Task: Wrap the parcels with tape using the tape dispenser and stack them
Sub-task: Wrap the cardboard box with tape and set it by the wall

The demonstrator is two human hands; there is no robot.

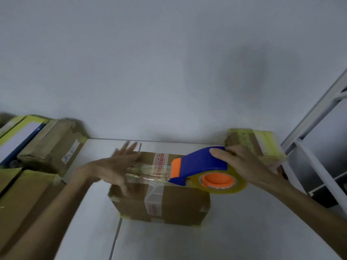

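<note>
A brown cardboard parcel (169, 203) sits on the white table (244, 231), with clear tape across its top and down its front. My left hand (120, 166), blurred, lies flat with spread fingers on the left part of the parcel's top. My right hand (238, 162) grips the blue and orange tape dispenser (202, 166) at the parcel's right top edge. Its clear tape roll (225, 184) hangs beside the box, and a strip of tape runs from the dispenser's orange mouth leftward over the top.
Several taped cardboard boxes (50, 145) are piled at the left, one with a white and blue face. Another box with yellow tape (259, 145) stands behind my right hand. A white metal rack (319, 147) rises at the right. A pale wall lies behind the table.
</note>
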